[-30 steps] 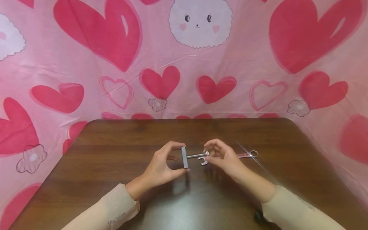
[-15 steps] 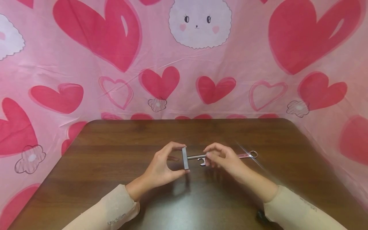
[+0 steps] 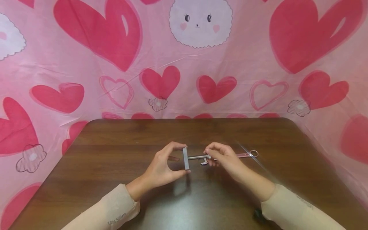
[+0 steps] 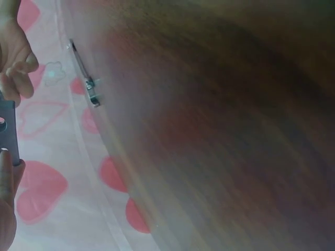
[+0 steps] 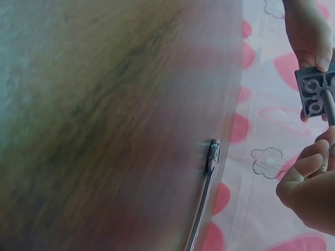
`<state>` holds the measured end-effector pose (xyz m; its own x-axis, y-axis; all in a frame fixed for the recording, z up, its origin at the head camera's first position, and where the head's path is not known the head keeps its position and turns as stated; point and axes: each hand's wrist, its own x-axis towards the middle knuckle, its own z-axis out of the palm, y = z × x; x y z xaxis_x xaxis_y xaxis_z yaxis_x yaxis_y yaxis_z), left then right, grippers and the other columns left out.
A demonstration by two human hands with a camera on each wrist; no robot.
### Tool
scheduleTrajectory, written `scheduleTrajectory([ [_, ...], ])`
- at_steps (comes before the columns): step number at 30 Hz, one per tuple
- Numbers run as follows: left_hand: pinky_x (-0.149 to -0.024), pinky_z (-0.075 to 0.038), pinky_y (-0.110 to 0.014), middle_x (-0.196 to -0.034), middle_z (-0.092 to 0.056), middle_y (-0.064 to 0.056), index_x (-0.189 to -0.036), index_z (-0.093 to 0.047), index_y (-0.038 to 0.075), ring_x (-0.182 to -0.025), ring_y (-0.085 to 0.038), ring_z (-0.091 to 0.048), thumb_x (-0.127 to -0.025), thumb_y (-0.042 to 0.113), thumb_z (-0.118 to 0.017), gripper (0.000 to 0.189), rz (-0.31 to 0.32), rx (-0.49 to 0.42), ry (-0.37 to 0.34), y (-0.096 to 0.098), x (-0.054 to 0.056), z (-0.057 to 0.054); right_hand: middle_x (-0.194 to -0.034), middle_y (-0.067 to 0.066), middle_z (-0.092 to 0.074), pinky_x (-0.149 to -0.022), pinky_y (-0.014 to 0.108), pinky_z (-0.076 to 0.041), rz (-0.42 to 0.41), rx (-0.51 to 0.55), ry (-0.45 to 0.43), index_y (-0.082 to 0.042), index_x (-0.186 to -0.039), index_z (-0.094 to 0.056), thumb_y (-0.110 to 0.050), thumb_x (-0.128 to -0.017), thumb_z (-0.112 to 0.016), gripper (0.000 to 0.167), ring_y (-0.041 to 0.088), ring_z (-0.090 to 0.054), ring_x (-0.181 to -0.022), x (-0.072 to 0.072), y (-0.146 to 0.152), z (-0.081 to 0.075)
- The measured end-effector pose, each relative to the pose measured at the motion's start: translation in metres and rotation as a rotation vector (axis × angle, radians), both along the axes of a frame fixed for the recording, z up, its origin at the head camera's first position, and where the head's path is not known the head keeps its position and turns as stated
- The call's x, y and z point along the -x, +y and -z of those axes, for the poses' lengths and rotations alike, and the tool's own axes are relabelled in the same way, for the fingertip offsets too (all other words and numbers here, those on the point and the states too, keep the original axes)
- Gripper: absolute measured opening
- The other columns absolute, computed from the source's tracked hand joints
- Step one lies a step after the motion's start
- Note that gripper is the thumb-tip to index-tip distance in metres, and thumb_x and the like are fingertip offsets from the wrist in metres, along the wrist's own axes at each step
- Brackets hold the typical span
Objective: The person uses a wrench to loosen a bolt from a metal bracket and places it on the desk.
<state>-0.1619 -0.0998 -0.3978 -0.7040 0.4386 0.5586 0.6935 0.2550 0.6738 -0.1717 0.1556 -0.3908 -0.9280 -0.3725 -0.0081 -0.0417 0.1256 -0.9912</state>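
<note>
My left hand [image 3: 161,165] grips a small grey square block [image 3: 186,158] by two opposite edges, thumb below and fingers above. In the right wrist view, the block [image 5: 313,95] shows a face with round and curved recesses. A metal bolt [image 3: 197,157] sticks out of that face towards the right, roughly level. My right hand [image 3: 225,157] pinches the bolt's head end between thumb and fingers, which partly cover it. Beneath and behind that hand, a combination wrench [image 3: 245,155] lies on the table; its open end peeks out left of the fingers.
The brown wooden table [image 3: 138,134] ends at a pink curtain [image 3: 189,60] printed with hearts. A dark object [image 3: 258,215] lies partly hidden by my right sleeve [image 3: 290,201].
My right fingers have closed in on the bolt's head from a looser hold and shifted about it. The left hand and block have hardly moved. The wrench lies where it was.
</note>
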Motion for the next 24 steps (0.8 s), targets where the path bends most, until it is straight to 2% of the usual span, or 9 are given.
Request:
scheduleTrajectory([
  [3,-0.077,-0.063,-0.036,-0.124,-0.064,-0.006,-0.125,-0.056,0.005,-0.113,-0.021,-0.064,-0.067,0.008,-0.091,0.068,0.003,0.007,0.0,0.0,0.0,0.0,-0.082,-0.001,-0.066,-0.062,0.024,-0.05,0.012,-0.027,0.04,-0.002,-0.106,-0.061,-0.015,-0.096,-0.064,0.016,0.012,-0.059,-0.072,0.0,0.002,0.001],
  [7,-0.078,-0.063,-0.034,-0.123,-0.064,-0.006,-0.125,-0.056,0.008,-0.112,-0.02,-0.065,-0.066,0.007,-0.091,0.069,-0.009,0.012,-0.006,0.0,0.001,0.0,-0.094,0.001,-0.064,-0.068,0.023,-0.052,-0.009,-0.029,0.133,0.003,-0.112,-0.059,-0.003,-0.089,-0.069,0.026,0.011,-0.061,-0.079,-0.001,0.006,0.002],
  [11,-0.078,-0.063,-0.036,-0.123,-0.064,-0.005,-0.126,-0.056,0.008,-0.112,-0.02,-0.065,-0.066,0.007,-0.091,0.07,-0.009,0.013,-0.02,0.001,0.001,-0.001,-0.094,0.003,-0.065,-0.067,0.023,-0.052,-0.03,-0.029,0.181,0.004,-0.111,-0.06,0.003,-0.086,-0.071,0.028,0.011,-0.061,-0.077,-0.002,0.009,0.002],
  [16,-0.078,-0.063,-0.038,-0.123,-0.064,-0.006,-0.126,-0.056,0.006,-0.112,-0.02,-0.065,-0.066,0.007,-0.091,0.069,-0.005,0.01,-0.018,0.002,0.0,-0.001,-0.098,0.0,-0.067,-0.073,0.023,-0.054,-0.04,-0.018,0.129,0.005,-0.115,-0.059,-0.003,-0.088,-0.071,0.031,0.013,-0.063,-0.082,0.0,0.012,0.003],
  [19,-0.078,-0.063,-0.039,-0.124,-0.064,-0.006,-0.126,-0.056,0.008,-0.112,-0.02,-0.065,-0.066,0.007,-0.091,0.07,-0.004,0.009,-0.015,0.002,-0.001,0.0,-0.095,-0.002,-0.069,-0.076,0.024,-0.055,-0.059,-0.007,0.088,0.002,-0.114,-0.059,-0.007,-0.089,-0.071,0.029,0.011,-0.064,-0.084,0.001,0.014,0.004],
  [24,-0.078,-0.063,-0.039,-0.124,-0.064,-0.006,-0.126,-0.056,0.01,-0.112,-0.02,-0.065,-0.066,0.007,-0.091,0.07,0.0,0.005,-0.008,0.002,-0.001,0.0,-0.085,-0.004,-0.073,-0.066,0.026,-0.053,-0.064,-0.031,0.03,-0.004,-0.112,-0.061,-0.015,-0.095,-0.066,0.02,0.012,-0.062,-0.074,0.002,0.017,0.002],
])
